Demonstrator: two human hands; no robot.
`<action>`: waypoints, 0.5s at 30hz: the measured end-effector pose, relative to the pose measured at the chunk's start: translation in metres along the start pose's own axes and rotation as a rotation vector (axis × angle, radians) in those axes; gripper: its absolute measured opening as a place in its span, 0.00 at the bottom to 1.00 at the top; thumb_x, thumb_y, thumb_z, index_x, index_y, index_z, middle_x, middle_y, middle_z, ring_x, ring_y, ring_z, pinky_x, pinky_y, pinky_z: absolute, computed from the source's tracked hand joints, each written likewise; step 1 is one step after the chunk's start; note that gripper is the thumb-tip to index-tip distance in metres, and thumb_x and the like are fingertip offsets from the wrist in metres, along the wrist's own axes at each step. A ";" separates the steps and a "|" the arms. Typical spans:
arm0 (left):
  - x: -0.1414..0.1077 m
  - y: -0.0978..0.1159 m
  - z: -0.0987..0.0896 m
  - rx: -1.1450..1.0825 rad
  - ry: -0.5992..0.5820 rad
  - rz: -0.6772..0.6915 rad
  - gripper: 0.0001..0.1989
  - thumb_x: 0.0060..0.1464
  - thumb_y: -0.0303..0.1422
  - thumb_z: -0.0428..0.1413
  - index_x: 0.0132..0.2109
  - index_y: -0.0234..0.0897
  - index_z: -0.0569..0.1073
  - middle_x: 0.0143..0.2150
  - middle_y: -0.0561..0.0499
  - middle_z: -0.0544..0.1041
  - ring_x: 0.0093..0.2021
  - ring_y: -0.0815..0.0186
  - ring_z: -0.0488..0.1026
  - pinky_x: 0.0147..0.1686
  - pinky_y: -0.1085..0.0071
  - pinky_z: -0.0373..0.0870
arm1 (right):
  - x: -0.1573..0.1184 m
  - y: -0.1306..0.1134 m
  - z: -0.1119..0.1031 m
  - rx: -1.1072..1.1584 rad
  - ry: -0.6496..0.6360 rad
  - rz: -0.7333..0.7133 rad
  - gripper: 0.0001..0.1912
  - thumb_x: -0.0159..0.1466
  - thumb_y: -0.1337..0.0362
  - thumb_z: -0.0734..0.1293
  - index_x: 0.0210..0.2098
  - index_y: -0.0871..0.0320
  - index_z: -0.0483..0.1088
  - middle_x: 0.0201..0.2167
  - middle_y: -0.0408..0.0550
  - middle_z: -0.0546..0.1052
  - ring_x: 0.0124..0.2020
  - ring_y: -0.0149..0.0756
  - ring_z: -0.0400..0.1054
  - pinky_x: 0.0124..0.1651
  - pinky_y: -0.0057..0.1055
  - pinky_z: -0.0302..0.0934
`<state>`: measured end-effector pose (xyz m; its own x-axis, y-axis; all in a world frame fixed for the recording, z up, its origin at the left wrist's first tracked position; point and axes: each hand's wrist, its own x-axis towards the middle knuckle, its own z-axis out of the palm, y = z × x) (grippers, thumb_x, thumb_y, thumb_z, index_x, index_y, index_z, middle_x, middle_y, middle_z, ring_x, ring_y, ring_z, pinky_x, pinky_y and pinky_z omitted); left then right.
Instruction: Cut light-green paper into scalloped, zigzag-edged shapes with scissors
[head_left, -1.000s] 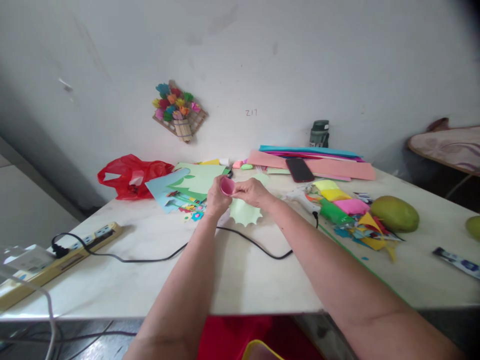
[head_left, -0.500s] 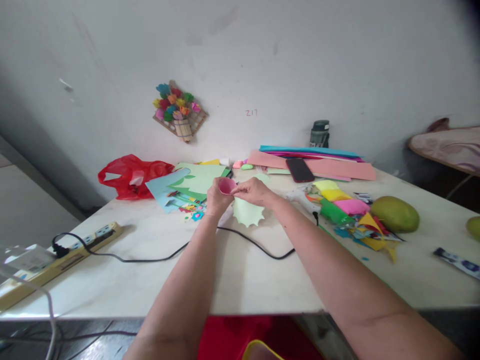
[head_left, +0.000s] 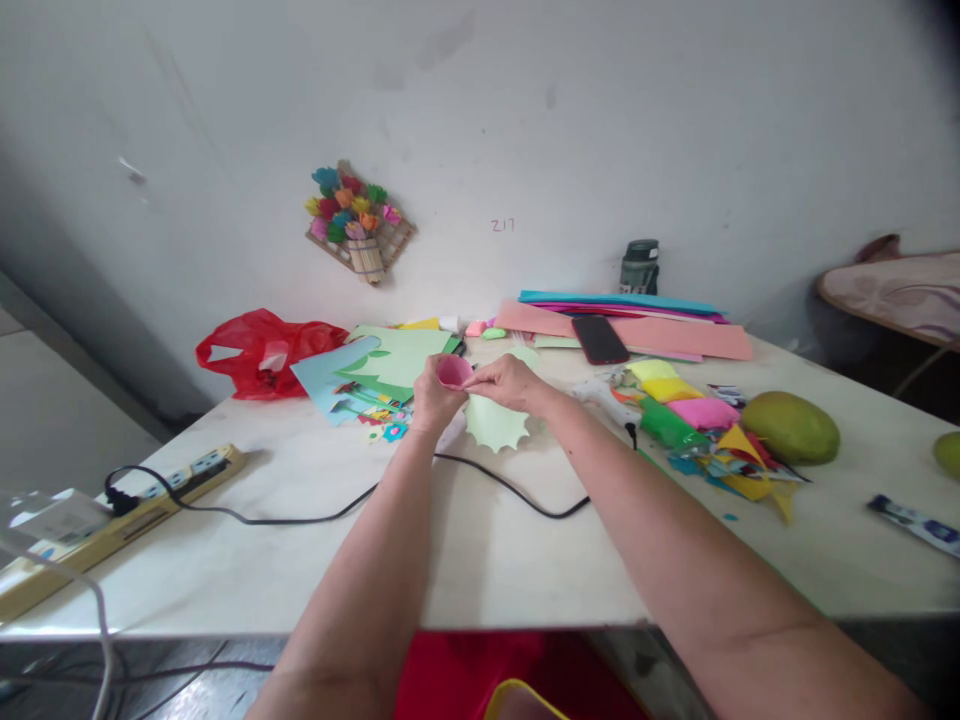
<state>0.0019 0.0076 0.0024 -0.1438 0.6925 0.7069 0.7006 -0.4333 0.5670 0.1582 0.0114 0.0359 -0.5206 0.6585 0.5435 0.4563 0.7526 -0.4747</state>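
Note:
A small pink cup (head_left: 454, 371), perhaps of rolled paper, stands mouth-up between my hands over the middle of the table. My left hand (head_left: 435, 400) is wrapped round its left side. The fingertips of my right hand (head_left: 506, 384) pinch at the cup's right edge; any smaller piece between them is hidden. Just below my right hand lies a pale green paper piece (head_left: 497, 427) with a scalloped edge. Left of my left hand are thin paper flowers on stems (head_left: 367, 395) and a little blue paper flower (head_left: 394, 432).
Green paper sheets (head_left: 409, 352) and a red plastic bag (head_left: 262, 350) lie at left. A black cord (head_left: 517, 492) crosses the table from the power strip (head_left: 165, 500). Rightward are a phone (head_left: 600, 340), clay packets (head_left: 701, 412), paper scraps (head_left: 750, 470) and a mango (head_left: 791, 428).
Both hands stay at nearly the same spot with the pink cup. The right fingertips have shifted very slightly at its edge.

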 end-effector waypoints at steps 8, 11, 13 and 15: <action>0.000 -0.001 0.001 0.001 -0.006 0.001 0.22 0.34 0.29 0.59 0.42 0.38 0.66 0.35 0.50 0.74 0.34 0.64 0.72 0.34 0.69 0.66 | 0.000 0.000 0.002 0.009 0.012 -0.040 0.09 0.55 0.68 0.66 0.33 0.55 0.77 0.30 0.44 0.79 0.32 0.32 0.71 0.34 0.25 0.60; -0.001 -0.001 0.001 -0.014 -0.028 0.006 0.22 0.35 0.31 0.59 0.42 0.38 0.66 0.35 0.50 0.74 0.34 0.64 0.71 0.35 0.69 0.66 | 0.000 -0.003 0.002 -0.030 0.024 -0.081 0.10 0.54 0.71 0.65 0.32 0.56 0.77 0.30 0.45 0.79 0.32 0.33 0.72 0.34 0.24 0.60; -0.001 -0.001 0.001 -0.020 -0.044 0.009 0.22 0.35 0.31 0.59 0.42 0.38 0.66 0.35 0.50 0.74 0.34 0.64 0.71 0.35 0.69 0.66 | 0.000 -0.006 0.002 -0.091 0.020 -0.115 0.11 0.54 0.72 0.64 0.33 0.57 0.78 0.31 0.46 0.79 0.32 0.33 0.72 0.34 0.24 0.60; -0.001 -0.001 0.000 -0.019 -0.049 0.002 0.22 0.35 0.31 0.59 0.42 0.38 0.66 0.35 0.50 0.74 0.34 0.64 0.71 0.35 0.69 0.66 | -0.001 -0.009 0.001 -0.158 0.007 -0.144 0.12 0.55 0.72 0.63 0.33 0.56 0.77 0.32 0.46 0.79 0.33 0.34 0.72 0.34 0.25 0.60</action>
<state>0.0018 0.0073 0.0014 -0.1077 0.7190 0.6866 0.6872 -0.4453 0.5741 0.1540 0.0045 0.0393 -0.5838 0.5437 0.6030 0.4856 0.8290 -0.2773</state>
